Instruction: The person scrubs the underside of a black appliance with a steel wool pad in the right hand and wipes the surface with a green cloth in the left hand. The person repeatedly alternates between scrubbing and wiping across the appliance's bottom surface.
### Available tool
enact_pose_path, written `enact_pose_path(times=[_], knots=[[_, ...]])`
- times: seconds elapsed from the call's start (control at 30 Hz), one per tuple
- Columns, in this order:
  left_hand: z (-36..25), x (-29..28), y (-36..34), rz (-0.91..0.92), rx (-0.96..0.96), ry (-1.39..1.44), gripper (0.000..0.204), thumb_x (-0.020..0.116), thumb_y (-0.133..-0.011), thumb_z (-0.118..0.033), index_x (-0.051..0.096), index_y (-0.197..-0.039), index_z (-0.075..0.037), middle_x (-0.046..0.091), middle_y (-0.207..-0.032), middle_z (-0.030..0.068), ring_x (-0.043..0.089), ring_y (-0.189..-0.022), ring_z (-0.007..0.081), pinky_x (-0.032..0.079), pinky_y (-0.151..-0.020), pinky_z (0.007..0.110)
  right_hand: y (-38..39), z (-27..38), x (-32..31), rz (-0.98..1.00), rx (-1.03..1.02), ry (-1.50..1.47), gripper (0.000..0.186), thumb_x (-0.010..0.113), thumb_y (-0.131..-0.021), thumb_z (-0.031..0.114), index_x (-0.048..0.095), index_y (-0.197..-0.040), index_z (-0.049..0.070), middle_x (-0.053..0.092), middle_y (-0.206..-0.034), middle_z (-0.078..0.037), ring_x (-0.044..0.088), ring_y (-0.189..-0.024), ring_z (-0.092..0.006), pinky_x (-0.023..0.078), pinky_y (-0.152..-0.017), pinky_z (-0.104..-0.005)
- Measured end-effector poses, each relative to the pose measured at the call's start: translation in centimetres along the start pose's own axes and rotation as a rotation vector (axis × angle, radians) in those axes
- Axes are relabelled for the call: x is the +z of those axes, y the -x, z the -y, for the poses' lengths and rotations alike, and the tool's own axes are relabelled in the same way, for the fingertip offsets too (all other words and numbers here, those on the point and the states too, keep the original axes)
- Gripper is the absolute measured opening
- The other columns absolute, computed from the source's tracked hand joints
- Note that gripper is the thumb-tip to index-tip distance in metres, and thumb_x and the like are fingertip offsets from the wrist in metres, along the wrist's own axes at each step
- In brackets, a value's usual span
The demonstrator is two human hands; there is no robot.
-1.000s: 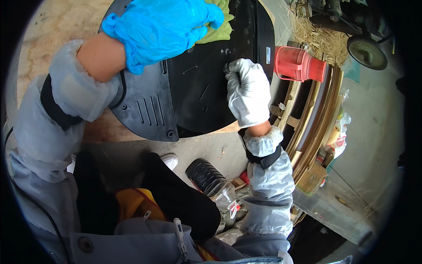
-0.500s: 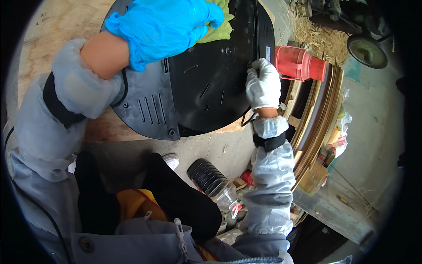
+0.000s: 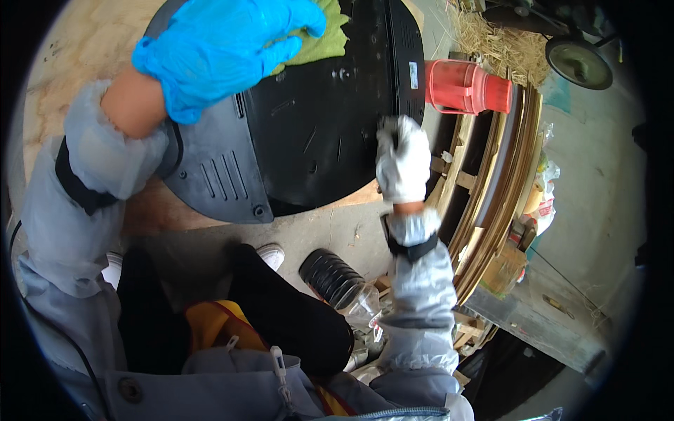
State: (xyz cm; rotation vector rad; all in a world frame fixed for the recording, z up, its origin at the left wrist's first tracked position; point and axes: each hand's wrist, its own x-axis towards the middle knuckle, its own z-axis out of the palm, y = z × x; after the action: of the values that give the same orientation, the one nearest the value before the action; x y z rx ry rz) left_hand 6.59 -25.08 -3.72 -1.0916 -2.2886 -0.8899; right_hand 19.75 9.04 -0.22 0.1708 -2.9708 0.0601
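Note:
A large rounded black plastic housing (image 3: 302, 147) with slots and screw holes lies on a plywood board (image 3: 77, 49). My left hand (image 3: 225, 49), in a blue glove, presses a green cloth (image 3: 326, 35) against its upper part, with the fingers bent over the cloth's left side. In a white glove, my right hand (image 3: 403, 158) is at the housing's right edge. Its fingers are curled and slightly blurred, and whatever lies inside them, if anything, is hidden.
A red plastic jug (image 3: 467, 87) lies just right of the housing, beside stacked wooden strips (image 3: 491, 189). Straw (image 3: 498, 45) and a wheel (image 3: 579, 63) are at the far right. On the floor near my legs lies a black and clear plastic bottle (image 3: 333, 277).
The housing has shifted slightly left in view. My left hand and the cloth have moved left with it. My right hand has slid a little down along the housing's edge.

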Motion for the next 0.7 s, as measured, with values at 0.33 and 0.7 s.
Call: enact_pose_path(times=[0.33, 0.7], knots=[[0.3, 0.8, 0.5, 0.132, -0.076, -0.092, 0.026, 0.070, -0.097, -0.019, 0.071, -0.123, -0.019, 0.058, -0.135, 0.0141, 0.061, -0.121, 0.0360, 0.051, -0.108, 0.045, -5.5, -0.9, 1.1, 0.006, -0.169, 0.053, 0.007, 0.064, -0.084, 0.004, 0.062, -0.089, 0.008, 0.065, -0.084, -0.014, 0.060, -0.077, -0.0393, 0.049, -0.073, -0.0477], [0.0, 0.9, 0.6, 0.130, -0.148, -0.019, 0.025, 0.070, -0.097, -0.019, 0.072, -0.122, -0.019, 0.058, -0.135, 0.0139, 0.061, -0.121, 0.0366, 0.052, -0.107, 0.046, -3.3, 1.1, -1.7, 0.254, -0.064, 0.150, 0.015, 0.069, -0.081, 0.004, 0.063, -0.091, 0.013, 0.066, -0.086, -0.008, 0.061, -0.082, -0.0342, 0.049, -0.072, -0.0443]])
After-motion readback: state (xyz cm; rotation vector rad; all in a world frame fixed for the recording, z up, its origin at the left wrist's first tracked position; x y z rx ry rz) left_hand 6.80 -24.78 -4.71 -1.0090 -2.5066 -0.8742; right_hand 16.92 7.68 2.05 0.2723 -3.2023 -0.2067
